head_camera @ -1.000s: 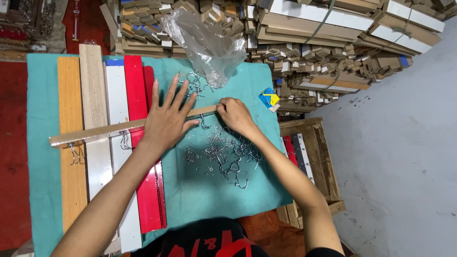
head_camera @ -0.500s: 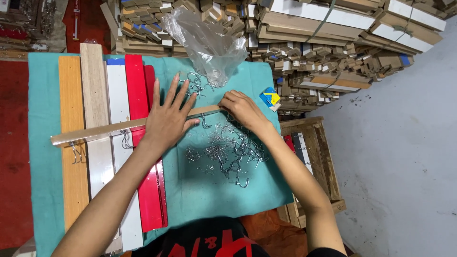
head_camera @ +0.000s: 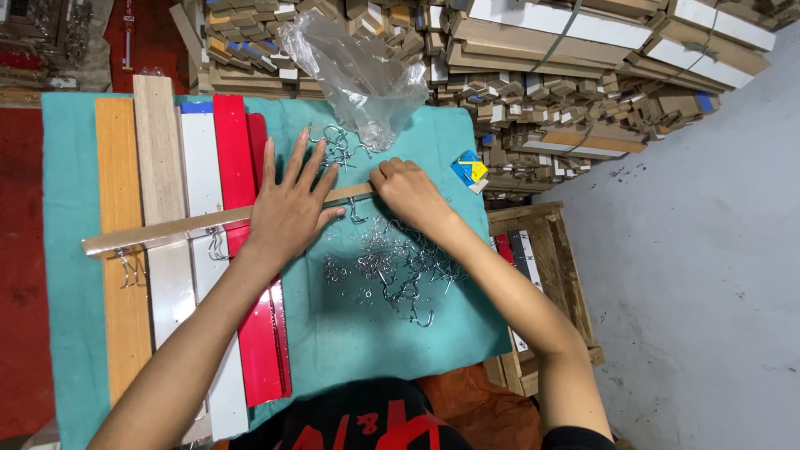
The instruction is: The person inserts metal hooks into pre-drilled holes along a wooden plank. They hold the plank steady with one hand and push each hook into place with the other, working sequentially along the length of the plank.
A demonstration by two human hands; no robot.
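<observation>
My left hand point(head_camera: 292, 208) lies flat with fingers spread on a long thin wooden strip point(head_camera: 167, 231) that runs across the teal cloth point(head_camera: 350, 333). My right hand point(head_camera: 408, 193) has its fingers closed at the strip's right end, pinching something small I cannot make out. A metal hook point(head_camera: 357, 213) hangs from the strip between the hands. More hooks point(head_camera: 127, 267) hang from the strip's left part. A loose pile of metal hooks and rings point(head_camera: 396, 268) lies on the cloth below my right wrist.
Orange, pale wood, white and red boards point(head_camera: 175, 167) lie side by side on the left of the cloth. A clear plastic bag point(head_camera: 362, 75) with hooks sits at the far edge. Stacked wooden pieces point(head_camera: 542, 75) stand beyond. A crate point(head_camera: 542, 258) stands on the right.
My right hand has shifted slightly along the strip's right end. My left hand stays pressed flat on the strip.
</observation>
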